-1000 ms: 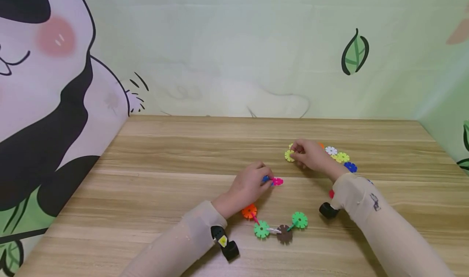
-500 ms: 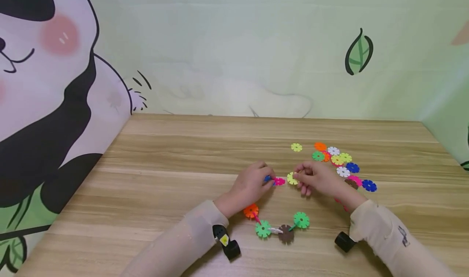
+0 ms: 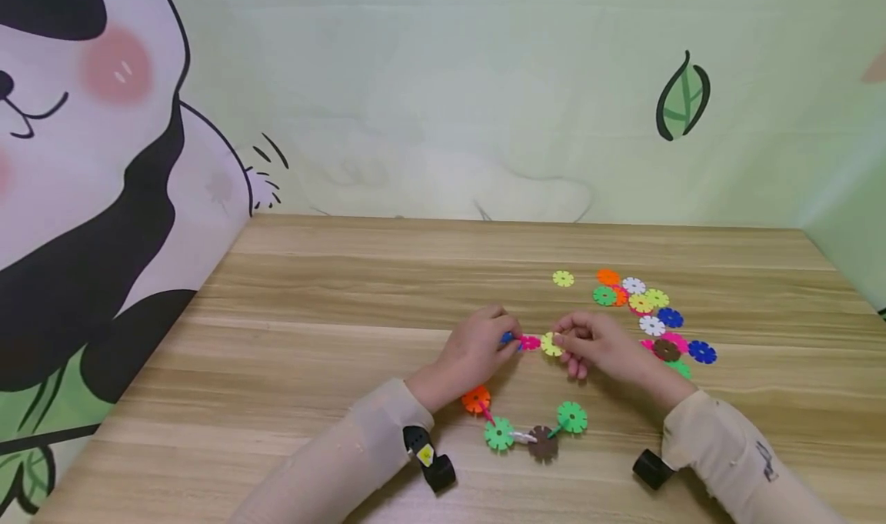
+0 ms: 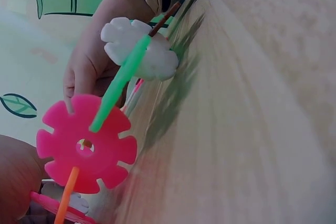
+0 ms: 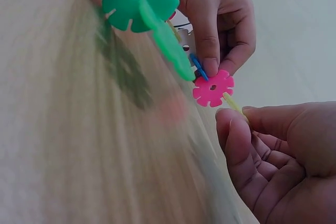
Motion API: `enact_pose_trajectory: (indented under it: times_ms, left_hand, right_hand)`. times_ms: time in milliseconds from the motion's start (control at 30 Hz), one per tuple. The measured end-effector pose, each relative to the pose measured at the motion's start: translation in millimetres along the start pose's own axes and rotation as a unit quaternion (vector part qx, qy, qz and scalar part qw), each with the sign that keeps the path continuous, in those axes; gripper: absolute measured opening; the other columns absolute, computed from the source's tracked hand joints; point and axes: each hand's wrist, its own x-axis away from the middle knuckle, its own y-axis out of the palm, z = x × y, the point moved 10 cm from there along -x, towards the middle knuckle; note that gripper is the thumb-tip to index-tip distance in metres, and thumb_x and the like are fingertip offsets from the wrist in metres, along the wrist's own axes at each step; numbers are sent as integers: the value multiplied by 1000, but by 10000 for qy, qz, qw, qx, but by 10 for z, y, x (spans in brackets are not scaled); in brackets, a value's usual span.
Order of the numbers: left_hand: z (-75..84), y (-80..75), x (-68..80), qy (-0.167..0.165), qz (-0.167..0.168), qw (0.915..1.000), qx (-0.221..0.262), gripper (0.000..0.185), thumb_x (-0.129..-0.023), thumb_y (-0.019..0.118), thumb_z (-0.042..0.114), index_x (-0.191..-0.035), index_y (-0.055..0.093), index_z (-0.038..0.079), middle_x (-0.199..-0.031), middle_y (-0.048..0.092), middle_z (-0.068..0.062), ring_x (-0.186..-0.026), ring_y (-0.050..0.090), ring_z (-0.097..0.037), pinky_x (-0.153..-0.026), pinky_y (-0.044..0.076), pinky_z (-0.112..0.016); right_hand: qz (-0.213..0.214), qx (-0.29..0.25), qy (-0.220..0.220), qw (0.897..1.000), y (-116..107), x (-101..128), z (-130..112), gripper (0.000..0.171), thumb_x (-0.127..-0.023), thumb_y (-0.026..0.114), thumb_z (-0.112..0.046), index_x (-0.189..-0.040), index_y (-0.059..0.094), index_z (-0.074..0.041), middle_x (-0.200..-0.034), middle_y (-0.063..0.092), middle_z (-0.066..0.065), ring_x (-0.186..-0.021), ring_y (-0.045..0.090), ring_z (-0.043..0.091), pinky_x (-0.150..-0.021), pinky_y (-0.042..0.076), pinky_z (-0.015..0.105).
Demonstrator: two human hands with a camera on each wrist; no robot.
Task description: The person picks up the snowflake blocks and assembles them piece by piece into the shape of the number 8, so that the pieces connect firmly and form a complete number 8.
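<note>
Yellow disc [image 3: 551, 345]: I see it over the bench [image 3: 332, 293], in the narrow grip of the right hand [image 3: 605, 347], its edge meeting the rim of the pink disc [image 3: 530, 343]. The left hand's [image 3: 473, 348] grip pinches at the blue disc [image 3: 507, 338], just beside the pink one. On my head view, a linked chain [image 3: 543, 444] lies nearer the person; loose discs [image 3: 652, 325] lie beyond the right hand.
</note>
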Motion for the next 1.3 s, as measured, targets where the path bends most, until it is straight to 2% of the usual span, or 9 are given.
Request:
enact_pose_trajectory:
  times_ms: [200, 867, 1067, 1167, 1300]
  left_hand:
    - [-14, 16, -5, -90, -59, 9999, 51, 8, -89, 69, 19, -95, 71, 14, -95, 66, -1, -87, 63, -15, -74, 53, -26]
    - [19, -6, 8, 33, -10, 9997, 231, 8, -89, 68, 18, -95, 70, 13, -96, 66, -1, -88, 63, -16, -77, 53, -25]
    - [24, 23, 0, 68, -108, 9995, 282, 14, -90, 67, 21, -102, 72, 14, -98, 66, -2, -90, 62, -16, -79, 52, -26]
    - [24, 21, -3, 148, -34, 9992, 366, 15, -90, 68, 21, -102, 74, 14, -98, 67, -2, -91, 63, -16, -81, 52, -25]
    - [39, -18, 3, 336, 246, 9980, 482, 12, -88, 69, 18, -97, 75, 12, -94, 68, -2, -89, 64, -16, -81, 52, -25]
  right_hand:
    - [-11, -93, -41, 9999, 7, 0, 11, 26, -97, 54, -10, -110, 53, 12, -73, 60, 7, -59, 60, 11, -55, 54, 26]
    - [7, -124, 52, 9999, 7, -9, 69, 26, -98, 52, -8, -112, 52, 14, -75, 59, 5, -60, 60, 11, -56, 54, 25]
    - [5, -163, -72, 9998, 37, -7, 38, 26, -98, 52, -8, -113, 53, 14, -76, 61, 8, -62, 61, 11, -57, 54, 25]
    - [67, -167, -160, 9997, 52, -8, 6, 26, -98, 52, -8, -112, 53, 14, -76, 61, 9, -61, 60, 10, -57, 54, 26]
    - [194, -171, -215, 9994, 71, -18, -23, 24, -97, 52, -6, -110, 53, 14, -75, 61, 10, -60, 59, 10, -56, 54, 26]
